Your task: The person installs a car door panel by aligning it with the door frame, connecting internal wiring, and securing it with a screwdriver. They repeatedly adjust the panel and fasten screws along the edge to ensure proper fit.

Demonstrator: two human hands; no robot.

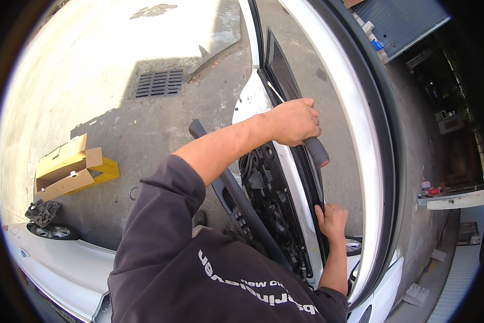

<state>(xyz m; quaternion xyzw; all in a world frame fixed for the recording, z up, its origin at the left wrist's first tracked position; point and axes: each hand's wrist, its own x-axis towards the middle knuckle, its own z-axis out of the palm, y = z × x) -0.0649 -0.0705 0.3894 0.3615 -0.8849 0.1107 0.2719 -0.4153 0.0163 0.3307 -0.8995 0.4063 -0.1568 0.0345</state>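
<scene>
Head: open carton (68, 185), handheld tool (317, 153)

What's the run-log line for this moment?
left hand: holding dark-handled tool | right hand: touching car door | open box: on ground

head view, single entry: wide fisheye, left unit of a side-by-side pair worn on the person's head, upright, facing steeply down, with the wearer's dark shirt (215, 269) close below at six o'clock. near field: left hand (297, 123) at two o'clock of centre, right hand (334, 219) at four, white window frame (367, 161) sweeping from twelve through three toward five. farther field: paved ground (161, 129) at ten, white parked car (64, 264) at eight, straight edges bowing toward the rim.
</scene>
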